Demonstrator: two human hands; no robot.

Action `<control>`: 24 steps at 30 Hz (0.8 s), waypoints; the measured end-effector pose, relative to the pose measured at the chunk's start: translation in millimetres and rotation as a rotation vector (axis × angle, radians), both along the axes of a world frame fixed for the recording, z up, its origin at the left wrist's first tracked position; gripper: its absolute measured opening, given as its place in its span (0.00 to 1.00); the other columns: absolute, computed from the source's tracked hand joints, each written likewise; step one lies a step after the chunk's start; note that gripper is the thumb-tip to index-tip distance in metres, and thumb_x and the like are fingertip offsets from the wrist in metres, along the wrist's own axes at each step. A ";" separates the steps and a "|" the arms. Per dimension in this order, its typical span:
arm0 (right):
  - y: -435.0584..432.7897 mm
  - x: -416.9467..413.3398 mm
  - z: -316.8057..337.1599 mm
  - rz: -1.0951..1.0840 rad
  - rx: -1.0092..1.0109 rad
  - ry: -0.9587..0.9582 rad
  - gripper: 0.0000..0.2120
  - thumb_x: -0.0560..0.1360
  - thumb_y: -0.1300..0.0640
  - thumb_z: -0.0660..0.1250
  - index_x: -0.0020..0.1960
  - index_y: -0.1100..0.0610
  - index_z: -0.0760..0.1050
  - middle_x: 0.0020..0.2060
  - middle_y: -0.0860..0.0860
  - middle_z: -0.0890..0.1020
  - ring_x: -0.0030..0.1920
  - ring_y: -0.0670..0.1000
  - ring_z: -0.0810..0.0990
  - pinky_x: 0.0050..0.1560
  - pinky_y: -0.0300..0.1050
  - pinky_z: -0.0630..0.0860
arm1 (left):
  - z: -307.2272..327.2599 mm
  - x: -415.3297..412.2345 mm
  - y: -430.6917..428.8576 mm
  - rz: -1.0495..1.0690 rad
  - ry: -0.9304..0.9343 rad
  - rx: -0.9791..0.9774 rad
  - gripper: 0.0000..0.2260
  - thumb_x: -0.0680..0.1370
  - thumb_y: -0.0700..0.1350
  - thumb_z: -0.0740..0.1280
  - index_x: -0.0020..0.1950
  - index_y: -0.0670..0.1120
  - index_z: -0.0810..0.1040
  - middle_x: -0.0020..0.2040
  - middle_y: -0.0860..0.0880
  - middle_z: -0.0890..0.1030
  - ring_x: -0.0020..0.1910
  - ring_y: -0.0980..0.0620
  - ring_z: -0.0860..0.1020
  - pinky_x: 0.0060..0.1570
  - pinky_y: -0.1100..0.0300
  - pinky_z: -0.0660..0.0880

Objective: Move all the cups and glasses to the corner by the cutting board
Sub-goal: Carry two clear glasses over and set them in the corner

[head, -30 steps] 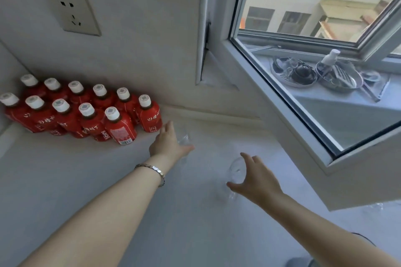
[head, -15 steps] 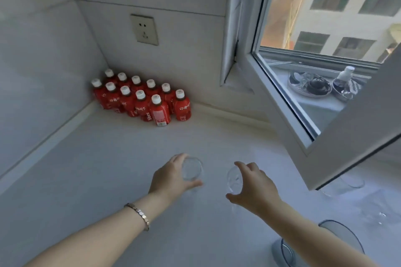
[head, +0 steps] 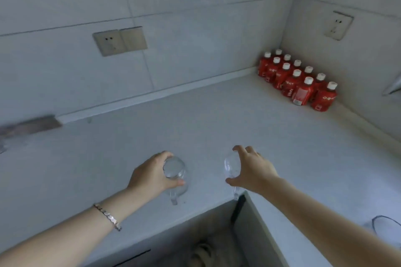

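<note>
We are gripping a clear stemmed glass (head: 174,171) in our left hand (head: 152,176), fingers curled around its bowl with the thumb underneath, the stem hanging down over the white countertop (head: 217,119). Our right hand (head: 252,171) is clamping a second stemmed glass (head: 231,168), its bowl sitting between thumb and fingertips, above the counter's front edge.

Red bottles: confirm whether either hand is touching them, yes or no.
No: the red bottles stand in the far corner, while the left hand and the right hand each grip a clear glass near the counter's edge.
</note>
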State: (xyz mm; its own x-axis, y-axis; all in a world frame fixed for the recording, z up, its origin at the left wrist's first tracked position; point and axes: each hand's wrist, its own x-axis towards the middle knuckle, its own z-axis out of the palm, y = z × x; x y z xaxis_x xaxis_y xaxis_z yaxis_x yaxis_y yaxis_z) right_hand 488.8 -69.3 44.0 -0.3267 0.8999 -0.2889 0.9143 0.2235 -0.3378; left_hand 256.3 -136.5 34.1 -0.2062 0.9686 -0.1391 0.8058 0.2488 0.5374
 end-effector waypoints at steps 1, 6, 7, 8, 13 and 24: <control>-7.9 -23.0 2.6 0.049 0.004 -0.001 0.40 0.66 0.44 0.73 0.71 0.49 0.58 0.65 0.51 0.70 0.64 0.56 0.73 0.58 0.48 0.74 | 2.4 -19.4 -18.5 0.046 0.004 0.002 0.29 0.61 0.57 0.77 0.59 0.53 0.73 0.57 0.57 0.78 0.56 0.53 0.77 0.47 0.62 0.66; -49.3 -143.9 9.8 0.272 0.003 0.018 0.39 0.65 0.43 0.73 0.70 0.47 0.59 0.63 0.49 0.71 0.62 0.54 0.74 0.54 0.44 0.73 | 8.0 -120.8 -99.9 0.263 0.010 0.014 0.28 0.62 0.57 0.77 0.58 0.53 0.73 0.51 0.61 0.75 0.56 0.54 0.77 0.47 0.63 0.66; -57.2 -170.3 10.2 0.320 0.003 0.017 0.39 0.64 0.43 0.73 0.70 0.47 0.59 0.62 0.49 0.71 0.61 0.54 0.74 0.52 0.43 0.71 | 7.9 -142.3 -114.5 0.301 0.011 0.013 0.28 0.62 0.56 0.77 0.58 0.53 0.73 0.50 0.61 0.74 0.56 0.54 0.76 0.47 0.63 0.66; -64.7 -196.9 10.0 0.366 0.002 0.013 0.39 0.64 0.43 0.73 0.70 0.46 0.59 0.61 0.48 0.71 0.61 0.53 0.75 0.51 0.42 0.70 | 7.1 -164.0 -127.7 0.334 0.014 0.011 0.28 0.62 0.56 0.77 0.59 0.52 0.73 0.50 0.61 0.73 0.56 0.54 0.76 0.47 0.63 0.65; -95.8 -329.1 -0.1 0.527 -0.013 -0.007 0.40 0.64 0.44 0.73 0.71 0.47 0.59 0.63 0.49 0.71 0.61 0.52 0.75 0.54 0.42 0.71 | -0.7 -278.1 -181.1 0.462 0.024 -0.011 0.28 0.63 0.57 0.76 0.59 0.54 0.72 0.51 0.60 0.74 0.50 0.56 0.74 0.46 0.62 0.65; -132.6 -588.6 -28.5 0.602 -0.075 -0.046 0.41 0.64 0.43 0.74 0.71 0.48 0.59 0.65 0.49 0.70 0.63 0.52 0.75 0.60 0.45 0.72 | -30.6 -525.8 -210.8 0.499 0.010 -0.138 0.32 0.67 0.52 0.75 0.67 0.48 0.67 0.65 0.50 0.74 0.63 0.49 0.73 0.58 0.57 0.69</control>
